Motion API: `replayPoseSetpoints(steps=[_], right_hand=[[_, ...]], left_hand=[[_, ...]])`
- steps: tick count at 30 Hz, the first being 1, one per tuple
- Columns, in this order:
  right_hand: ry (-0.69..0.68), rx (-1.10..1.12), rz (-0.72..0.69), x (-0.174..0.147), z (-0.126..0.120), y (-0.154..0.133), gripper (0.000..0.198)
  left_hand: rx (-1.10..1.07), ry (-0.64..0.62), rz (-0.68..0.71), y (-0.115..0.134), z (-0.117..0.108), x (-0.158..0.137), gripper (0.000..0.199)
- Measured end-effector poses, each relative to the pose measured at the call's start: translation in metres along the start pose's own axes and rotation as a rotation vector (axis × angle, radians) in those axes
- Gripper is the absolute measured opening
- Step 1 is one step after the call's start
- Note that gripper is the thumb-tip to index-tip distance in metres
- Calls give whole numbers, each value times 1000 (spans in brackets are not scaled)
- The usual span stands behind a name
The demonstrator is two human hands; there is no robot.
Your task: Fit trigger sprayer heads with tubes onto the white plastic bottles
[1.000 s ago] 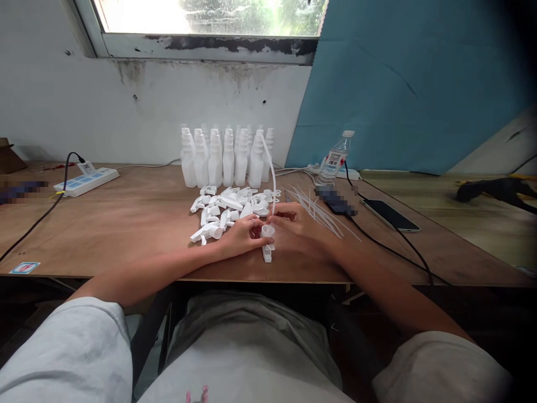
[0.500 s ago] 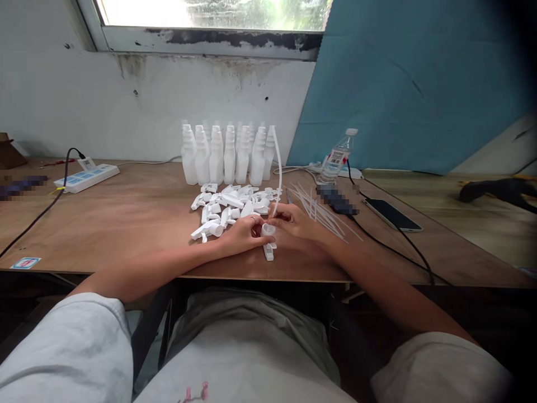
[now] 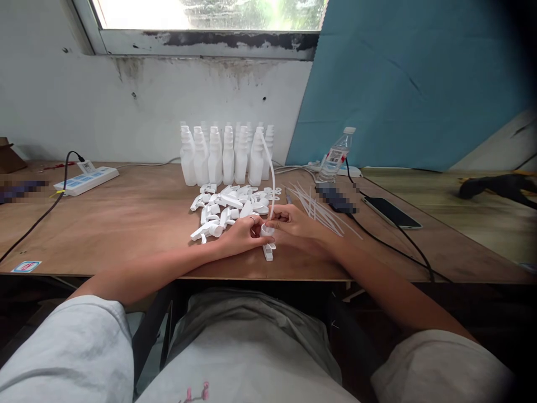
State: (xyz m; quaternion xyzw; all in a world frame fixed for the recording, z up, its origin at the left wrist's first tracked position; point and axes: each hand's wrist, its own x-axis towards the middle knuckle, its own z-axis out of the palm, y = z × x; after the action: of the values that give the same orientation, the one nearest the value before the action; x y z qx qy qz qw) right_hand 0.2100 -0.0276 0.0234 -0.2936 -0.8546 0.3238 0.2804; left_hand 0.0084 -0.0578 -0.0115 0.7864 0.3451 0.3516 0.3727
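Observation:
My left hand [image 3: 243,233] is closed around a white trigger spray head [image 3: 267,253], whose round collar faces up near the table's front edge. Between the fingertips of my right hand [image 3: 293,221] is a thin white dip tube [image 3: 272,179]; it rises in a curve toward the bottles. The tube's lower end is at the collar, and my fingers hide whether it sits inside. Beyond my left hand lies a pile of loose white spray heads [image 3: 230,200]. More white tubes [image 3: 314,208] lie to the right of my right hand.
Several white spray bottles [image 3: 215,157] stand upright by the wall. On the right are a clear water bottle [image 3: 334,157], a phone [image 3: 392,212] and black cables [image 3: 390,254]. A power strip [image 3: 87,180] lies on the left of the wooden table [image 3: 104,224].
The dip tube's upper part has swung left, and its lower end has come down to the collar with my right fingers. My left hand keeps its hold on the spray head.

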Motion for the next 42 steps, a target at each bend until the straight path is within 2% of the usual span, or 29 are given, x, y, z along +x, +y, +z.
replayPoseSetpoints(steps=[19, 30, 37, 42], right_hand=[[-78, 47, -3, 1, 1, 1, 36], [-51, 39, 24, -1, 1, -3, 40], [-86, 181, 91, -4, 2, -4, 39], [-98, 268, 48, -4, -7, -3, 43]], left_hand=[[16, 5, 5, 2, -1, 0, 38], [9, 9, 15, 2, -1, 1, 38], [20, 12, 22, 1, -1, 1, 37], [16, 3, 22, -4, 0, 1, 35]])
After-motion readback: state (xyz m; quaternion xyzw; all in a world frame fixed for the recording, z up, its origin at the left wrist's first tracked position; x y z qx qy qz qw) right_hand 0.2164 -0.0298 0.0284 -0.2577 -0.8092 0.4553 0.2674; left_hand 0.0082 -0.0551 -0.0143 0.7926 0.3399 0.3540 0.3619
